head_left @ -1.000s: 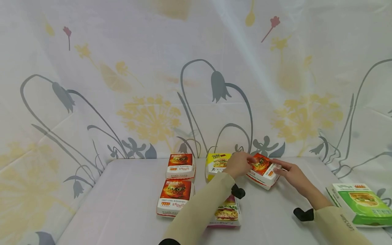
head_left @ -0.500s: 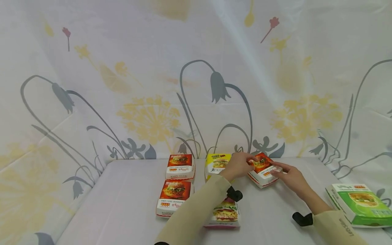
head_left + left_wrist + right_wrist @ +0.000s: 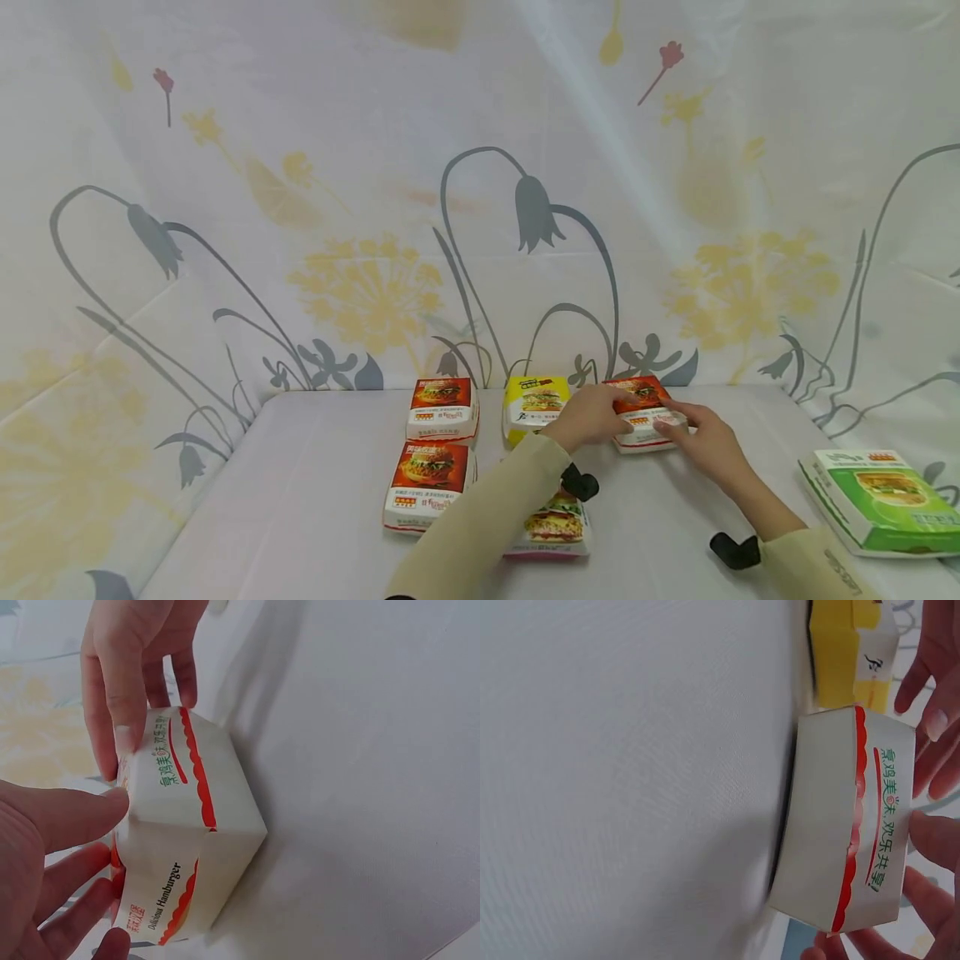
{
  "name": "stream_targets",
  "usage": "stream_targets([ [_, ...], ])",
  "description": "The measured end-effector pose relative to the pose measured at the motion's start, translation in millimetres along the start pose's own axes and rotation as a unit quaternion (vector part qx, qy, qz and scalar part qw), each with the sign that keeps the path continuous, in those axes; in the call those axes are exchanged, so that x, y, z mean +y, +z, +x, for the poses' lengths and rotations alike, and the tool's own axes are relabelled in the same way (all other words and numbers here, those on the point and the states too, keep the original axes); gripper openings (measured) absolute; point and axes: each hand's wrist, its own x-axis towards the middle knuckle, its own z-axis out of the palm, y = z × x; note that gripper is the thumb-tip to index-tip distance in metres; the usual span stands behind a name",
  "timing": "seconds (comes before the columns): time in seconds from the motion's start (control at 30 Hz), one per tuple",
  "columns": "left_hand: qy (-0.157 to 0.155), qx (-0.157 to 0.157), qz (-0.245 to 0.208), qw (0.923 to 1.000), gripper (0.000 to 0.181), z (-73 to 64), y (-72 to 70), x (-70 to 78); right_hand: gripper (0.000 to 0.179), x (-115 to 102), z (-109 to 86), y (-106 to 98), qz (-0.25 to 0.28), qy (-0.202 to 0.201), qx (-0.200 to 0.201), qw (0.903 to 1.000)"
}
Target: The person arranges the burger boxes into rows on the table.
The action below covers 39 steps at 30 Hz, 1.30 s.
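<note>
A red-topped burger box [image 3: 643, 419] is lying right of centre in the lower half of the head view, between both hands, near the far edge of the white table [image 3: 300, 492]. The left hand [image 3: 591, 417] is gripping its left side, its thumb and slightly spread fingers bracketing the corner. The right hand [image 3: 708, 442] is gripping the right side, its thumb pressing the front edge and its other fingers reaching round the side; how hard either hand is pressing, I cannot tell. Just left of the left hand, a yellow box [image 3: 523, 410] is standing out against the table. Toward lower centre, a pink-edged burger box [image 3: 555, 531] is showing partly, the beige left sleeve [image 3: 480, 517] covering the rest. Left of centre, an upper matching box [image 3: 442, 406] and a lower matching box [image 3: 427, 479] are sitting in a column, red tops facing up. At lower right, a green box [image 3: 888, 500] is lying well apart. Behind everything, a flower-printed cloth [image 3: 337, 150] is filling the upper frame
</note>
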Motion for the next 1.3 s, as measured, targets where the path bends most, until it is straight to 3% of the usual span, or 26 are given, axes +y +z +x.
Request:
stream_targets([
  [0.33,-0.007,0.002,0.014,0.9999,0.04,0.3,-0.6,-1.2,0.057,4,-5.6,2,-0.009,-0.021,0.015,0.9996],
  [0.53,0.002,-0.002,0.017,0.9999,0.044,1.4,2.5,-4.3,0.054,4,-5.6,1,-0.002,-0.01,0.012,0.9999],
  [0.87,0.019,-0.008,0.055,0.9983,0.042,2.5,7.0,-6.1,0.049,4,-9.6,-5,-0.016,-0.029,0.013,0.9993],
  [1.1,0.018,-0.01,0.047,0.9987,0.042,0.0,4.5,-4.8,0.051,7,-12.3,-18,-0.027,-0.012,0.014,0.9995],
  [1.3,0.014,-0.009,0.048,0.9987,0.043,-0.9,5.0,-4.1,0.054,13,-19.6,-42,-0.031,0.012,0.025,0.9991],
])
